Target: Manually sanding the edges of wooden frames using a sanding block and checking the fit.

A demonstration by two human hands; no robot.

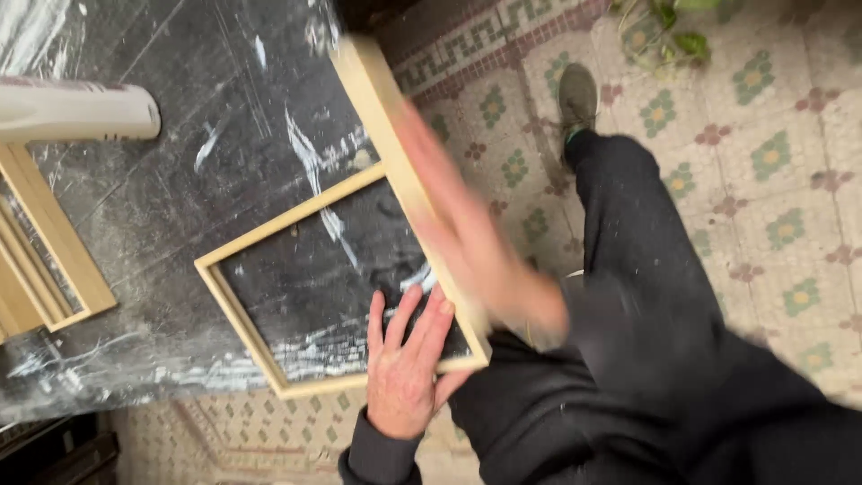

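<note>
My left hand [406, 364] lies spread flat inside the pale rectangular wooden frame [235, 301] at centre, while my blurred, open right hand [467, 238] presses its right rail.

One white cylindrical package [76, 112], seemingly a cartridge or tube, lies on its side at the counter's [180, 198] upper left; a faint reddish band marks its top.

White tube [76, 111], spare wooden frames [49, 242], green plant [669, 27], patterned tiles [772, 153].

The wooden frame [269, 296] lay on the worktable [180, 135], another frame [54, 242] to its left, tiled floor [763, 180] right.
</note>
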